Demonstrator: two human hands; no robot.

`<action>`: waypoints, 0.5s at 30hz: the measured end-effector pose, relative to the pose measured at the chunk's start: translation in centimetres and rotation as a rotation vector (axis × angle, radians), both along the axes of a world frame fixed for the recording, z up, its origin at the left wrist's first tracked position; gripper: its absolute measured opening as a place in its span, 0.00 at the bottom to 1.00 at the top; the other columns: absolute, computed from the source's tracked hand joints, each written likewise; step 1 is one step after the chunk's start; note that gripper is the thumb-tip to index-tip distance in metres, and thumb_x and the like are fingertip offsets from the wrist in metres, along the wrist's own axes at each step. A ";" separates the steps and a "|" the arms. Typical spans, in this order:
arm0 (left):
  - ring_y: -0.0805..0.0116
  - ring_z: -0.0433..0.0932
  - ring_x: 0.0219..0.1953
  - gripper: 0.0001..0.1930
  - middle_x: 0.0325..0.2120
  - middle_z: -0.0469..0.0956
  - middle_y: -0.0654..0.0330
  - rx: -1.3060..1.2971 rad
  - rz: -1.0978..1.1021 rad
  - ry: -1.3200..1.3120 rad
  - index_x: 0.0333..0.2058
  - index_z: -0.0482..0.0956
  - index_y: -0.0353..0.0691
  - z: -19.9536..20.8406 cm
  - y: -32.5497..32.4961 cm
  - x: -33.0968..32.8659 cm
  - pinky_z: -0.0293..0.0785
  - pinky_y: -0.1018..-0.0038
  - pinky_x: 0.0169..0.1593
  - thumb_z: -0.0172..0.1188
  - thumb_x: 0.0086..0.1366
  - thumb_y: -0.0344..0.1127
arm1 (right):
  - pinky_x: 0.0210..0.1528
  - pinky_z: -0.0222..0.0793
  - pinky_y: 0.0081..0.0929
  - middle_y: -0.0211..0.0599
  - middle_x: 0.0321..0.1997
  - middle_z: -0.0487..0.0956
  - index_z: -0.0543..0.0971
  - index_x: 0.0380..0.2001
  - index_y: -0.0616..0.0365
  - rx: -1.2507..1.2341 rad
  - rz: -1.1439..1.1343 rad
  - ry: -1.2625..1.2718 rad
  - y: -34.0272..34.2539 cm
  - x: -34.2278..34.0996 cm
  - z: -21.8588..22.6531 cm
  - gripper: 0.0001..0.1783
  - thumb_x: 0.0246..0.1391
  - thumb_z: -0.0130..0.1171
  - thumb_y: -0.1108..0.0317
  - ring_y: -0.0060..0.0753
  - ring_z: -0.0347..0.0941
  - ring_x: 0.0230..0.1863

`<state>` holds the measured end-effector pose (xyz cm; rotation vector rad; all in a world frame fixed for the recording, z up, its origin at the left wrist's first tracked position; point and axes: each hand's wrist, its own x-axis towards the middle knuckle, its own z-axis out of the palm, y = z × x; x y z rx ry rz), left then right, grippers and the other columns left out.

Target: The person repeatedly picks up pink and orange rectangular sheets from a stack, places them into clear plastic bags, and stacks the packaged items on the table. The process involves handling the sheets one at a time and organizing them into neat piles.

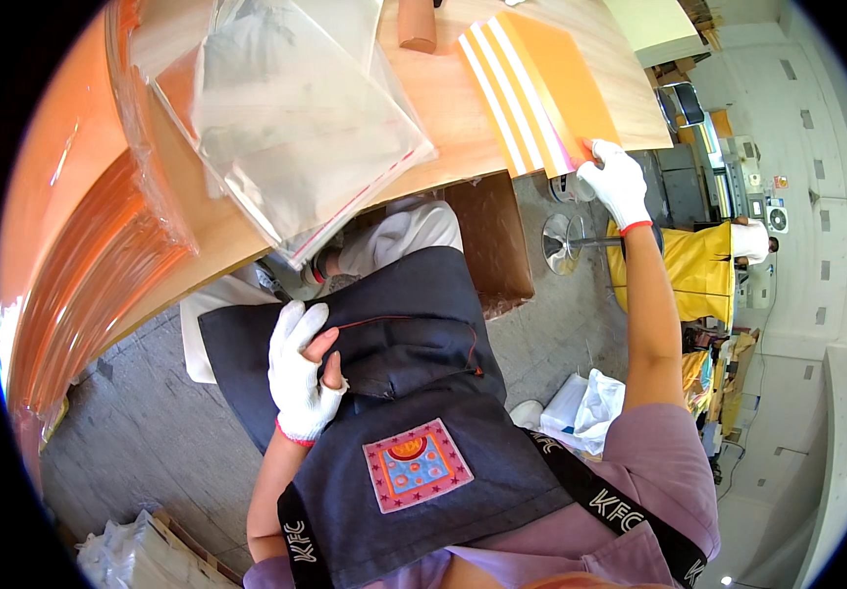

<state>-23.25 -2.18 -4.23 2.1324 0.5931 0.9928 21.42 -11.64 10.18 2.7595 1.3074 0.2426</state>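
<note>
Grip of right hand [617, 185] at the near corner of a stepped orange stack [571, 83]

Stack: flat, apparently sheets or cards, smooth bright orange on the upper face. Its left side is stepped, so that white bands alternate with orange ones, all running roughly parallel along its length. A small pink-magenta area shows at the near corner, just beside the fingertips. Position: right part of the pale wood counter [455, 118], with the near end at the counter's front edge.

Count: one orange stack, three white bands visible on it. One brown block-like object [418, 26] near the top of the view, left of the stack. One pale yellow-green stack [651, 27] at the far right of the counter. Clear plastic sleeves [296, 118] overlap on the left half, at least two; exact number not readable. One of them has a red line along its edge. Orange bundles in clear wrap [80, 255] at far left; number not readable.

Grip, right: white glove, red cuff; fingers bent against the stack's corner, touching it. Cannot tell whether thumb and fingers are clamped on it.

Grip, left: left hand [304, 378], also in a white glove with red cuff, is in front of the dark apron [404, 393]. Fingers loosely apart, two digits bare at the ends.
</note>
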 end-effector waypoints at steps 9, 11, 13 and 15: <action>0.46 0.69 0.52 0.17 0.46 0.74 0.53 -0.033 0.011 -0.029 0.39 0.75 0.40 -0.3 0.3 0.0 0.65 0.60 0.54 0.57 0.47 0.22 | 0.34 0.67 0.33 0.47 0.28 0.76 0.74 0.30 0.58 -0.231 -0.040 0.143 1.2 1.6 2.8 0.19 0.44 0.57 0.52 0.45 0.74 0.32; 0.46 0.69 0.51 0.17 0.46 0.74 0.54 -0.033 -0.008 -0.024 0.39 0.75 0.40 -0.3 0.3 -0.1 0.65 0.60 0.54 0.57 0.47 0.22 | 0.33 0.65 0.34 0.49 0.27 0.75 0.73 0.28 0.60 -0.177 0.018 0.170 0.7 2.6 2.8 0.21 0.47 0.57 0.50 0.46 0.72 0.30; 0.46 0.69 0.51 0.17 0.45 0.74 0.54 -0.039 -0.012 -0.021 0.39 0.75 0.40 -0.4 0.2 0.0 0.66 0.60 0.54 0.57 0.47 0.22 | 0.33 0.65 0.34 0.50 0.27 0.75 0.72 0.27 0.60 -0.171 0.065 0.156 0.5 3.3 2.7 0.21 0.47 0.56 0.50 0.47 0.71 0.30; 0.46 0.69 0.51 0.17 0.45 0.74 0.54 -0.042 -0.016 -0.025 0.39 0.75 0.40 -0.4 0.1 0.0 0.66 0.60 0.54 0.57 0.47 0.22 | 0.34 0.65 0.34 0.50 0.28 0.75 0.73 0.29 0.61 -0.218 0.045 0.146 0.6 3.7 2.7 0.21 0.48 0.56 0.50 0.48 0.72 0.31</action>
